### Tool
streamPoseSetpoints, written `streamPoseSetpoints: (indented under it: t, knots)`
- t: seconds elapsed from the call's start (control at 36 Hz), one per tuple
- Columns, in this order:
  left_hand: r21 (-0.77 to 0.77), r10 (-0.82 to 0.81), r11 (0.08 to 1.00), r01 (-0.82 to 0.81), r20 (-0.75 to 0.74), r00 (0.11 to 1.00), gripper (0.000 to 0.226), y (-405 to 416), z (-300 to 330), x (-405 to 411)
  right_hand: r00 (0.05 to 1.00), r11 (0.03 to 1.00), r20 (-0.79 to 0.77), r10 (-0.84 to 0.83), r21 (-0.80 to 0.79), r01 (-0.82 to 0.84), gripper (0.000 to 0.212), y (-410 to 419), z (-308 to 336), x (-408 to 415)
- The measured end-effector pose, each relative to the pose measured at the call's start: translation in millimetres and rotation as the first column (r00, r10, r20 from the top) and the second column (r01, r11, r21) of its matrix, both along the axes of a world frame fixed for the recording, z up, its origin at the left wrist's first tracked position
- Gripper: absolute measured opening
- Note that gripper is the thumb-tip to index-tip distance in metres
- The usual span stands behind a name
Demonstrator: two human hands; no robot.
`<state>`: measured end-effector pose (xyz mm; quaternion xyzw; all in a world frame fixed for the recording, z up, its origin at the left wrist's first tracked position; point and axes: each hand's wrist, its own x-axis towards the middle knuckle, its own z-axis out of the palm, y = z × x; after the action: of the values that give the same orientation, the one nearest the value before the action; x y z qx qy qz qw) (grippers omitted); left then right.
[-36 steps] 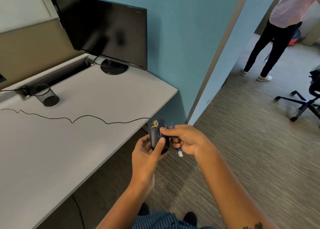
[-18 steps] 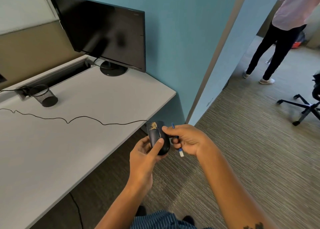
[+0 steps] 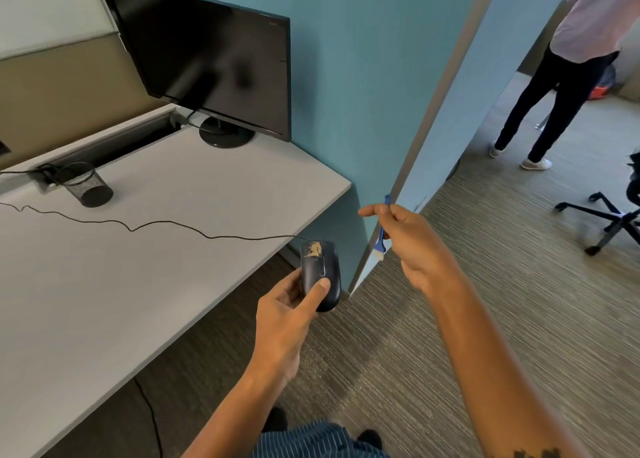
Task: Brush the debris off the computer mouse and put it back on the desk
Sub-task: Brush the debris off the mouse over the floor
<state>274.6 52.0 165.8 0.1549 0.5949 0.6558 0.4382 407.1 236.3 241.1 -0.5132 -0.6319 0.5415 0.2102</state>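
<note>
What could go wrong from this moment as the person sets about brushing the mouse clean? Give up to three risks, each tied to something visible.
1. The left hand holds the mouse past the desk edge, so the debris would likely fall on the carpet.
2. The cable trails across the desk; a tug might drag it against the mesh cup.
3. The right hand only pinches the small brush, which could slip.

Teal wall (image 3: 356, 76), grey carpet (image 3: 502, 284), office chair (image 3: 609, 215) far rt.
</note>
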Motion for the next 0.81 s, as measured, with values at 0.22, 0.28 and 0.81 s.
streamPoseSetpoints:
  t: [0.22, 0.28, 0.81]
  knots:
    - [0.002, -0.077, 0.997, 0.077, -0.007, 0.997, 0.044, 3, 0, 4, 0.982, 0.979, -0.189, 0.013, 0.204, 0.027, 0.027, -2, 12, -1]
    - [-0.001, -0.097, 0.995, 0.097, -0.008, 0.995, 0.038, 3, -1, 4, 0.978, 0.972, -0.206, 0.009, 0.232, 0.040, 0.023, -4, 14, -3]
    - [0.000, -0.133, 0.991, 0.133, -0.026, 0.991, 0.042, 10, -11, -18, 0.968, 0.950, -0.173, 0.184, 0.286, -0.130, 0.013, -14, 6, -53]
